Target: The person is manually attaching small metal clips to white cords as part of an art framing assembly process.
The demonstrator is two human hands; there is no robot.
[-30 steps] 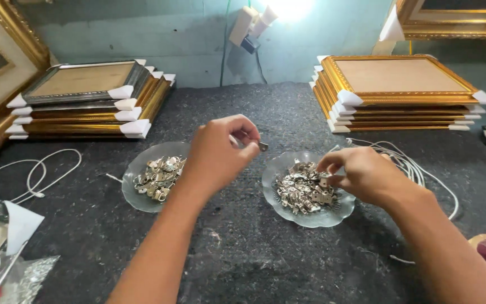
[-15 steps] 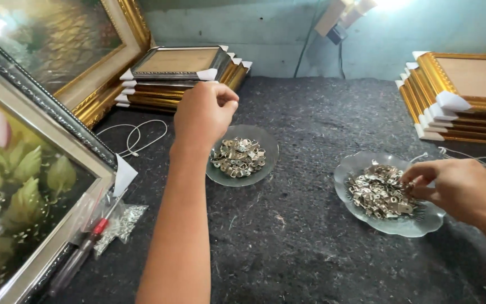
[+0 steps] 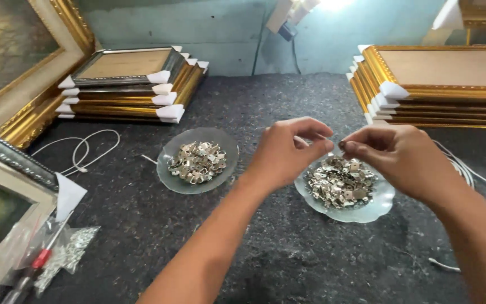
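My left hand [image 3: 289, 152] and my right hand [image 3: 399, 157] meet fingertip to fingertip above the right glass dish [image 3: 379, 204], which holds several small silver metal hangers [image 3: 340, 183]. Both hands pinch something tiny between thumb and forefinger; it is too small to make out clearly, likely one of the metal pieces. A second glass dish [image 3: 169, 153] to the left holds more silver hangers [image 3: 198, 161]. Both dishes sit on a dark felt-covered table [image 3: 265, 95].
Stacks of gold picture frames with white corner guards stand at back left [image 3: 127, 84] and back right [image 3: 440, 84]. Large framed pictures [image 3: 7, 169] lean at left. White cord [image 3: 80, 149] lies left, more cord [image 3: 479, 180] right. A red-handled screwdriver [image 3: 35, 264] and a bag of hardware [image 3: 66, 253] lie at bottom left.
My left hand moved from above the left dish over to the right dish. My right hand lifted out of the right dish, and the two hands now meet.
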